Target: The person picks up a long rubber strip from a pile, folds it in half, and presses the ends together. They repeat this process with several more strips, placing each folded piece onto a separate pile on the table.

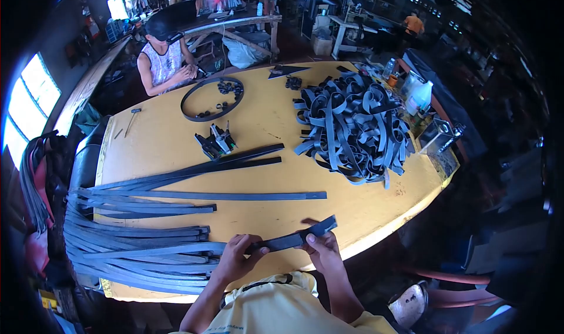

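Observation:
A dark leather strap (283, 242) stretches between my two hands, just above the near edge of the yellow table (358, 216). My left hand (239, 253) is closed on its left part, thumb and fingers pinching it. Further along, my right hand (323, 250) grips the strap near its end, which sticks up past the fingers to the upper right. To the left, beside my left hand, lies a thick stack of long dark straps (141, 240), their ends pointing toward me and the table's middle. One single strap (264, 196) reaches farther across the tabletop.
A large heap of curled strips (352, 125) covers the right back. A looped belt (187, 102) surrounds small dark pieces, near a cluster of small tools (216, 140). A hammer (135, 114) lies far left. Bottles (418, 96) stand at right. A person (167, 61) works across the table.

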A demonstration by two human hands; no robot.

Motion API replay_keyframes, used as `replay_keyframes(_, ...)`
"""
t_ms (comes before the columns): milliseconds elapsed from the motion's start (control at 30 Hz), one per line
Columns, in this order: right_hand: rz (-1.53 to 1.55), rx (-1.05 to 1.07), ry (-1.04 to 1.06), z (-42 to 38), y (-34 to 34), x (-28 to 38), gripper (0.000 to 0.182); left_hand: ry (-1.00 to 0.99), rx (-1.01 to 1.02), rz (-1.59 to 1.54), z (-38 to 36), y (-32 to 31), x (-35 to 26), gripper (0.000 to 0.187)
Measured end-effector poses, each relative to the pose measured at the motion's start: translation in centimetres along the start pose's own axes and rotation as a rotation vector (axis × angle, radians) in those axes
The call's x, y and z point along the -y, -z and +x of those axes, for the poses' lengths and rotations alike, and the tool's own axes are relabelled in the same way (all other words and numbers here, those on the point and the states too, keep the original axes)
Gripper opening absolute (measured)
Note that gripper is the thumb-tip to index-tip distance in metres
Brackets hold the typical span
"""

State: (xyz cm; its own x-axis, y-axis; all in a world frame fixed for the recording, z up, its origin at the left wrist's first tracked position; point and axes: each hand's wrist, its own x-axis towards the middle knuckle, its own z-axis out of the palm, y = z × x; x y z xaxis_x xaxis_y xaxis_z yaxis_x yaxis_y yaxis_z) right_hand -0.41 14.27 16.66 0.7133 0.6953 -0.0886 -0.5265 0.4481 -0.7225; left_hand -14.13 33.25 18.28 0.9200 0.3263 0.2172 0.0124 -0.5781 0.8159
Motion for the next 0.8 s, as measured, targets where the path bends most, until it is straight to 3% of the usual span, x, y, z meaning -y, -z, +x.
replay_keyframes(33, 0.059, -0.02, 0.025, 0.0, 0.1, -0.7, 0.023, 0.003, -0.005, 0.003, 0.0, 0.1, 0.0, 0.025)
replay_keyframes(133, 0.075, -0.033, 0.023, 0.0, -0.3, -0.7, 0.014, -0.059, -0.039, 0.021, -0.2, 0.4, -0.2, 0.025)
replay_keyframes(467, -0.119, -0.107, 0.082, 0.2, -1.6, 0.0, 0.017, -0.054, -0.062, -0.044, -0.5, 0.9, -0.5, 0.023)
replay_keyframes(800, 0.045, -0.149, -0.024, 0.4, -2.2, -0.5, 0.014, 0.005, -0.037, -0.139, -0.5, 1.1, -0.9, 0.025)
